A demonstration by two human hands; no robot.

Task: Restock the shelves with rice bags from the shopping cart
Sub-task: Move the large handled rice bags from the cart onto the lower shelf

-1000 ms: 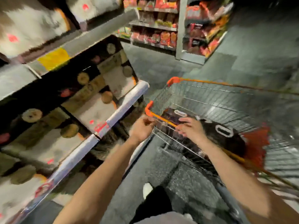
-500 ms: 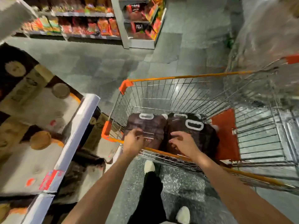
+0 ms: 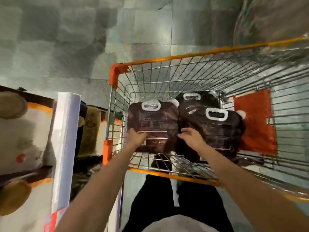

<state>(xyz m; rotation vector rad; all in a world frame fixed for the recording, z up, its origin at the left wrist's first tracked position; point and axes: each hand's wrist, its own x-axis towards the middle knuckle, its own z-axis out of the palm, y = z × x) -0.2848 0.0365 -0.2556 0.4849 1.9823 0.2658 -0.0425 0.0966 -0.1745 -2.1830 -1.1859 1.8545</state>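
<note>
Three dark brown rice bags with white handle cut-outs lie in the wire shopping cart (image 3: 167, 58). The left rice bag (image 3: 153, 119) lies flat nearest the shelf. Overlapping on the right are a second bag (image 3: 219, 131) and a third bag (image 3: 195, 104) behind it. My left hand (image 3: 136, 138) rests on the left bag's near left corner with its fingers curled onto it. At the seam between the left and right bags, my right hand (image 3: 190, 136) touches the bags with its fingers spread.
The shelf's white front edge (image 3: 66, 131) runs along the left, close to the cart's orange corner (image 3: 107, 148). Pale rice bags (image 3: 25, 131) lie on the shelf. An orange-red flap (image 3: 255, 123) hangs inside the cart on the right. My black-trousered legs (image 3: 150, 198) stand behind the cart on grey floor.
My view has swung from the shelf down over the cart. Both hands have moved from the cart's near rim down onto the rice bags.
</note>
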